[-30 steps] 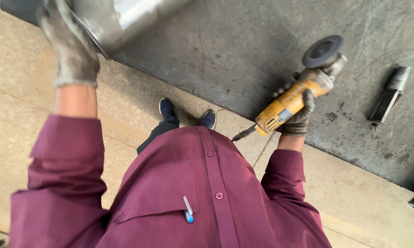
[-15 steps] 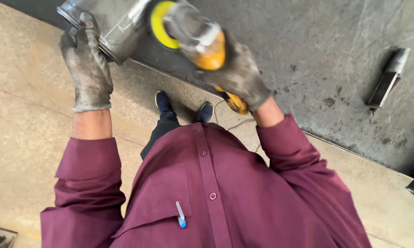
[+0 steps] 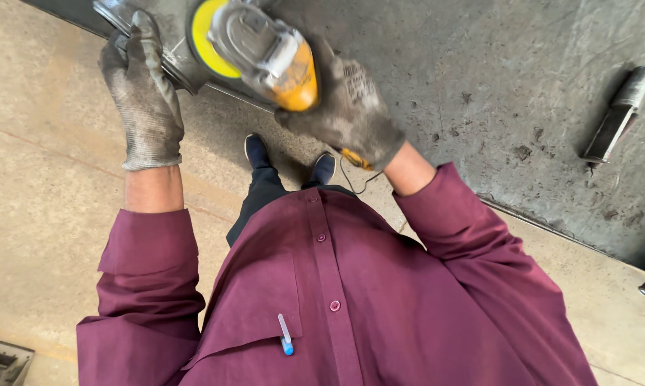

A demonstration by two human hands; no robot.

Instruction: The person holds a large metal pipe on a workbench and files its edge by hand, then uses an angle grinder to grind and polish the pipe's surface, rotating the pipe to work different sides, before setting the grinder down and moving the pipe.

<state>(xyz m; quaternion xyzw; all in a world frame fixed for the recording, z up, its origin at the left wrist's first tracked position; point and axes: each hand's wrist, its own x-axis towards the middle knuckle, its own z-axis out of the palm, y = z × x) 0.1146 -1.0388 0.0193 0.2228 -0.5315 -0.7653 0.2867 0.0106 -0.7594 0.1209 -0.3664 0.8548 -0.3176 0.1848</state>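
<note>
Here, grinder (image 3: 265, 53) between hands.

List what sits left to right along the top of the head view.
Left hand in a grey glove on the metal piece → yellow grinder → gloved right hand → dark metal cylinder on the floor.

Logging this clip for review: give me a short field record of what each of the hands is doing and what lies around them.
left hand: gloved left hand grips the edge of a metal workpiece
right hand: gloved right hand holds a yellow angle grinder, its disc at the workpiece
surface: dark steel worktable
nearby: dark metal cylinder lying on the table, apart from the hands
clothing: maroon shirt, blue-tipped pen in the pocket
</note>
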